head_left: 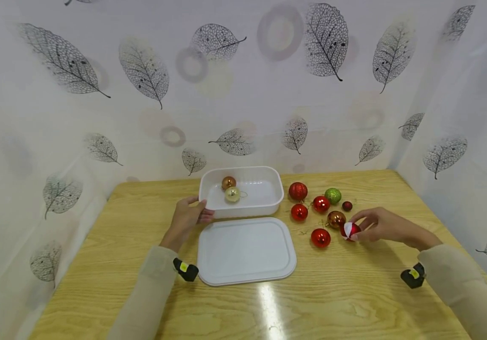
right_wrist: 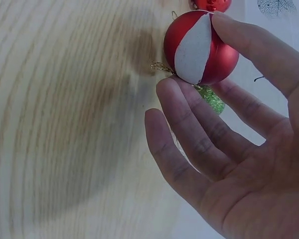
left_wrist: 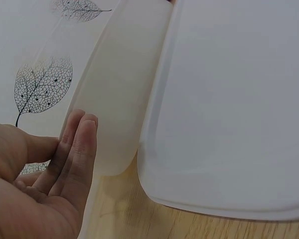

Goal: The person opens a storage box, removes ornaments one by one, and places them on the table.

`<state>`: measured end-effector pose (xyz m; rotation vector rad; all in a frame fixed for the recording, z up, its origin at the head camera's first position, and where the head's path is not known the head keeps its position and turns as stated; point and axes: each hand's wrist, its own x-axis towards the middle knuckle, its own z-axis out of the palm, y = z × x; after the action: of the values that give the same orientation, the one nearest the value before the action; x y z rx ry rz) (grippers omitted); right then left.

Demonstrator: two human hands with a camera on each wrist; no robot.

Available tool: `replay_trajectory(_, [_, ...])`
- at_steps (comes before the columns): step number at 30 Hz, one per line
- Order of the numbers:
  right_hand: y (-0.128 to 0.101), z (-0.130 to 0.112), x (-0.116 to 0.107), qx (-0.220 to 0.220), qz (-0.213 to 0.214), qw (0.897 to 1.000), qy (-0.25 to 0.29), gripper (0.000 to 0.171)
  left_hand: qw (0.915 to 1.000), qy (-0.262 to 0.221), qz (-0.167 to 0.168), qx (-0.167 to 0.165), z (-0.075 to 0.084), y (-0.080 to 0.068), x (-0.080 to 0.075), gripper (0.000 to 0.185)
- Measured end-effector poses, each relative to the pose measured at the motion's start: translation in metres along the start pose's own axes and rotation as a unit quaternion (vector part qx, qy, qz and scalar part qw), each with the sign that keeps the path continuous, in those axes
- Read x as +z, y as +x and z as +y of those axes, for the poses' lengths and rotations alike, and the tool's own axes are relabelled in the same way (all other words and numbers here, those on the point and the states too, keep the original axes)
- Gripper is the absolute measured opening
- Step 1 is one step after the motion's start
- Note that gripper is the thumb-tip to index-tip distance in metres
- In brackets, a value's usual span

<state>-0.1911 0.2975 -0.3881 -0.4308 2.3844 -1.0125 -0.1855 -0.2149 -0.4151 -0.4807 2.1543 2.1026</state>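
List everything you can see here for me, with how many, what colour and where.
Table: one, yellowish wood, lower view
Box: one, white, towards the table's back
Lid: one, white, flat in front of the box
Pale gold bauble: one, pale gold, in the box
Red-and-white bauble: one, red and white, held by the right hand
Copper baubles: two, copper, one in the box, one beside the red-and-white bauble
Red baubles: four, red, right of box and lid
Green bauble: one, green, right of the red ones
Dark red bauble: one, dark red, beside the green one
Leaf-print sheeting: whitish, behind and beside the table
Wrist devices: two, black, one per wrist
Sleeves: two, beige
Left hand: one, touching the box's left end
Right hand: one, right side
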Motion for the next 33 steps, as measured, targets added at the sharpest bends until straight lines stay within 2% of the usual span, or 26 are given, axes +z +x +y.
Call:
replay_trajectory(18, [0.0011,0.0058,0.0098,0.003,-0.014,1.0,0.015,0.055,1.0,0.001,0.0,-0.007,0.0005,-0.0007,-0.0003,0.048])
replay_trajectory(33, [-0.0014,0.0048,0.0009,0.002,-0.012,1.0,0.019,0.054,1.0,0.001,0.0,-0.008,0.0026,-0.002,-0.0004,0.048])
